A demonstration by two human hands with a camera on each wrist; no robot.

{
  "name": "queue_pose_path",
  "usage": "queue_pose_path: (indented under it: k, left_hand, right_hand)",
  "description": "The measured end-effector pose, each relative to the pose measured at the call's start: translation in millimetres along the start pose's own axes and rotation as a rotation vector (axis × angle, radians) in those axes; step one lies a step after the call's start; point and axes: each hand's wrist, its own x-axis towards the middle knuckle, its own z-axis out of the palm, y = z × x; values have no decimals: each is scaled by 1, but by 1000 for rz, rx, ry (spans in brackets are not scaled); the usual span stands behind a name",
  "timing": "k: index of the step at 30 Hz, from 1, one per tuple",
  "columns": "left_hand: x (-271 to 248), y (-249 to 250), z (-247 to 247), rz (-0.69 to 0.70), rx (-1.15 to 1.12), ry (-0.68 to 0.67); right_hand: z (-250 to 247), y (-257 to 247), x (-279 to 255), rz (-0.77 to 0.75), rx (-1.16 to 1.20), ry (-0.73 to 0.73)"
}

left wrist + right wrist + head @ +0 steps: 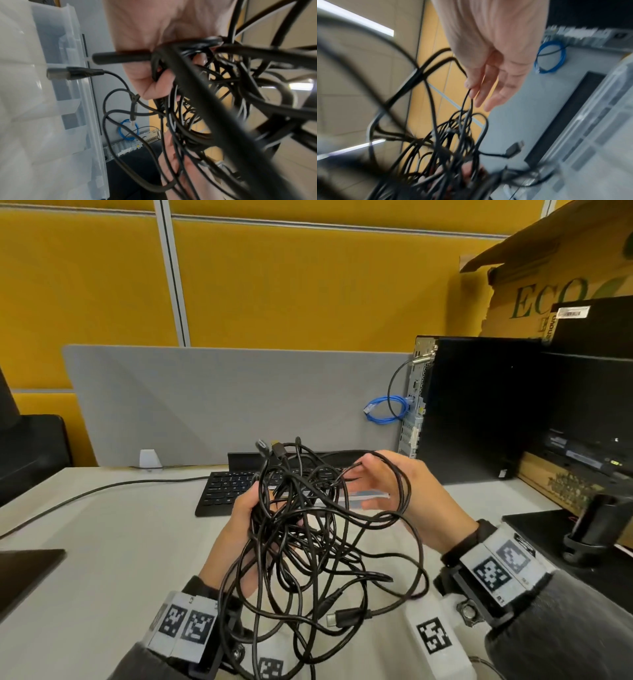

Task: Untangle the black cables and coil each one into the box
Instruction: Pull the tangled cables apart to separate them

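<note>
Two hands hold one knot of black cables (308, 529) above the pale desk (102, 542), centre of the head view.

Far left of frame: dark object at the edge, a black lead running across the desk toward the keyboard (222, 491). Small white stand at the foot of the grey divider (205, 398).

Left of centre: left hand (239, 525), fingers curled round the thick core of the bundle; the left wrist view shows the curled fingers (154, 83) with several strands passing through them. Loops hang below the wrist, one flat metal-tipped plug (346, 616) dangling low centre. Two more plugs stick up at the top of the knot.

Centre, behind the cables: clear plastic box (370, 496) lying on the desk just before the keyboard; in the left wrist view its translucent wall (72, 94) fills the left side. None of the cables lies in it.

Right of centre: right hand (387, 491), thumb and forefinger pinching a single thin strand, seen in the right wrist view (488, 81), the other fingers straight and slightly spread. A wide loop drapes over this hand's back.

Right: blue cable (387, 409) coiled beside the black computer tower (479, 405); cardboard box (534, 285) upper right; monitor base at lower right.
</note>
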Motion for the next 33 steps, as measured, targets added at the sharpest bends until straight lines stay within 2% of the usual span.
queue_pose_path:
  k: [5, 9, 11, 12, 14, 16, 18, 19, 20, 23, 25, 27, 29, 31, 33]
  left_hand:
    - [10, 10, -15, -36, 4, 172]
    - [5, 3, -8, -19, 29, 146]
    - [4, 3, -10, -17, 45, 159]
    - [4, 5, -11, -20, 52, 167]
    - [5, 7, -13, -49, 71, 159]
    - [1, 10, -11, -79, 88, 141]
    - [1, 14, -7, -81, 99, 146]
    - [1, 15, -9, -71, 91, 151]
    - [1, 16, -9, -62, 80, 154]
    - [0, 16, -6, -65, 96, 123]
    - [-2, 15, -2, -59, 110, 116]
    - [-3, 16, -5, -8, 102, 134]
    - [-4, 21, -7, 42, 64, 143]
    - [-5, 22, -7, 61, 32, 120]
    - [-5, 20, -5, 54, 38, 100]
  right_hand:
    - [-43, 0, 1, 88, 268, 300]
    - [-40, 3, 0, 40, 710, 311]
    - [-36, 4, 3, -14, 735, 320]
    - [-35, 4, 6, -33, 664, 333]
    - [-36, 2, 11, -133, 372, 364]
    - [-44, 1, 11, -385, -133, 396]
    - [-59, -2, 6, -714, -782, 433]
    - [-68, -4, 2, -813, -1000, 432]
    - [-76, -5, -1, -822, -1106, 426]
    - [-91, -4, -5, -622, -1350, 343]
    - [-89, -8, -8, -355, -1378, 131]
    - [-84, -17, -13, -58, -1207, -181]
    - [-78, -25, -18, 113, -954, -391]
    - [-64, -30, -19, 160, -637, -394]
    - [-48, -26, -15, 184, -495, -330]
